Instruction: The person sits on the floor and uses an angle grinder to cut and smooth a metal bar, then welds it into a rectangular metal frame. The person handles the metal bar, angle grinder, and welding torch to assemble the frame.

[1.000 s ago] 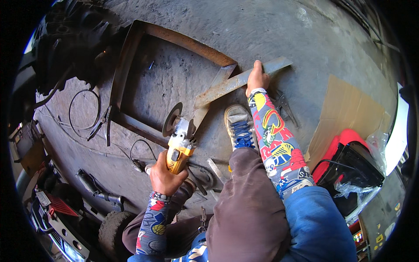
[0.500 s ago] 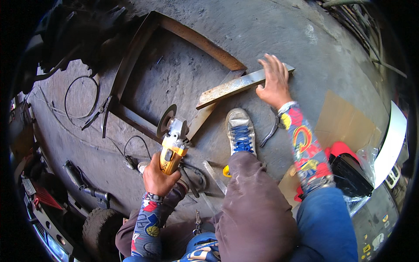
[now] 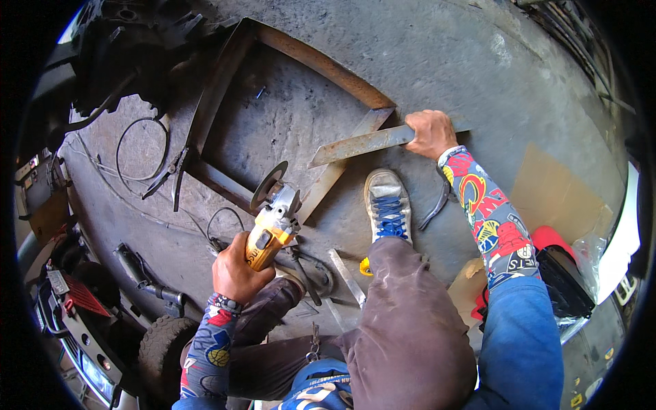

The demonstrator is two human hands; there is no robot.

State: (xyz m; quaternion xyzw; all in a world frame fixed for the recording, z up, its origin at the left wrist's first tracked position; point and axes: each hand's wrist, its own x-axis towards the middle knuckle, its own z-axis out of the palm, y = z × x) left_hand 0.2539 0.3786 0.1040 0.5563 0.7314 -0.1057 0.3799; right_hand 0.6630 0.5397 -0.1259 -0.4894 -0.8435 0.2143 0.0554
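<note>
My left hand [image 3: 238,270] is closed round a yellow angle grinder [image 3: 270,229], its cutting disc [image 3: 267,185] just inside the near side of a rusty steel frame [image 3: 330,68] lying on the concrete floor. My right hand [image 3: 429,133] is wrapped over a flat-faced steel bar [image 3: 359,145], which lies at a slant across the frame's right-hand member. Beside that hand, partly behind my forearm, lie dark curved pliers [image 3: 433,208]. My shoe [image 3: 387,202] with blue laces is planted below the bar.
Dark machinery [image 3: 102,68] fills the upper left, with looped cables [image 3: 140,120] below it. A tire [image 3: 160,352] and metal parts sit lower left. Cardboard [image 3: 543,181], a red-and-black item [image 3: 557,273] and a white panel [image 3: 622,232] lie right. Long rods [image 3: 577,48] line the upper right.
My right hand left the bar, spread open half a second ago, and now grips it again farther right. My left hand with the grinder has shifted slightly left in the picture.
</note>
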